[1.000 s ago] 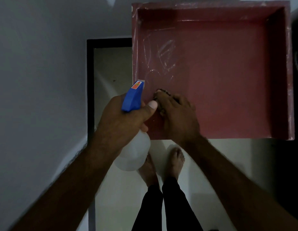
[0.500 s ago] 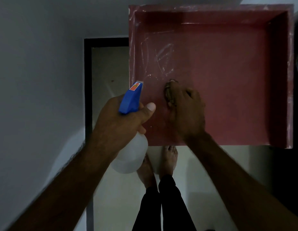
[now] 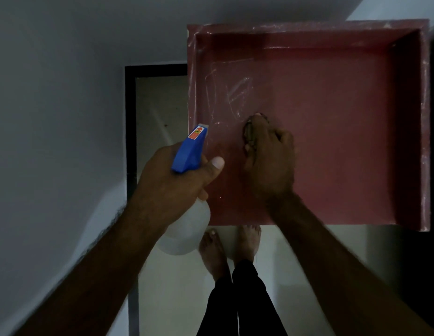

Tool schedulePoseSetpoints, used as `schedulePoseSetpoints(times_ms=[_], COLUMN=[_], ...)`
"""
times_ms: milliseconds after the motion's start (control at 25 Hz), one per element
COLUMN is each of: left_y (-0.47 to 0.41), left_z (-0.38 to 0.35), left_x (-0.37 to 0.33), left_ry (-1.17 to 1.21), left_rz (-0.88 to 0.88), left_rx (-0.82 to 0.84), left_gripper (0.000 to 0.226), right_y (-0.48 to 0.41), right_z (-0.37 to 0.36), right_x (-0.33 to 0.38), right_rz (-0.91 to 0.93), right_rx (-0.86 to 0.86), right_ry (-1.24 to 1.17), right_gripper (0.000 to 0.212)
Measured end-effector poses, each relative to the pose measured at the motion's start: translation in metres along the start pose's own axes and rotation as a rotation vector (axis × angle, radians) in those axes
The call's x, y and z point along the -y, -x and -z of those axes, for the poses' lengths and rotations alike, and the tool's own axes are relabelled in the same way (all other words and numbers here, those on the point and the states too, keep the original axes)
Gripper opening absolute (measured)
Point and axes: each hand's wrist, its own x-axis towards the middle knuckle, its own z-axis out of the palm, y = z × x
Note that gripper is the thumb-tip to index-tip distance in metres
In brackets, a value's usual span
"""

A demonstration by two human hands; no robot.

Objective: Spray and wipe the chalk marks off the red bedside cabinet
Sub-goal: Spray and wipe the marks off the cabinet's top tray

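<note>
As left hand (image 3: 172, 187) grips, bottle (image 3: 190, 151) points forward

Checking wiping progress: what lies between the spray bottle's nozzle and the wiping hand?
Only red cabinet top, with a few chalk specks, in the head view.

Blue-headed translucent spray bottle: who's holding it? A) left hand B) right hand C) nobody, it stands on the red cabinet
A: the left hand grips the blue-headed translucent spray bottle around its neck, held off the cabinet's left edge, while the right hand presses what looks like a dark cloth on the red cabinet top.
</note>
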Motion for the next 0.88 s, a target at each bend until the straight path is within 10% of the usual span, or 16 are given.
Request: schedulePoseSetpoints(times_ms=[160, 360, 560, 760, 880], left_y=[-0.006, -0.009, -0.012, -0.015, -0.018], left_z=[0.003, 0.010, 0.010, 0.011, 0.010], left_x=[-0.002, -0.010, -0.013, -0.018, -0.022], left_ry=[-0.019, 0.015, -0.002, 0.025, 0.000], left_rz=[-0.007, -0.029, -0.029, -0.042, -0.028], left_rx=[0.006, 0.002, 0.007, -0.008, -0.010], left_gripper=[0.037, 0.048, 0.046, 0.055, 0.055], right_y=[0.002, -0.023, -0.014, -0.039, -0.032], right_z=[-0.005, 0.004, -0.005, 0.003, -0.004], right_x=[0.005, -0.008, 0.010, -0.001, 0.016], right_rz=[0.283, -0.079, 0.314, -0.024, 0.176], right_rx=[0.113, -0.039, 0.124, -0.020, 0.068], right_ry=[0.032, -0.008, 0.043, 0.002, 0.013], right_gripper=[0.063, 0.063, 0.062, 0.062, 0.060])
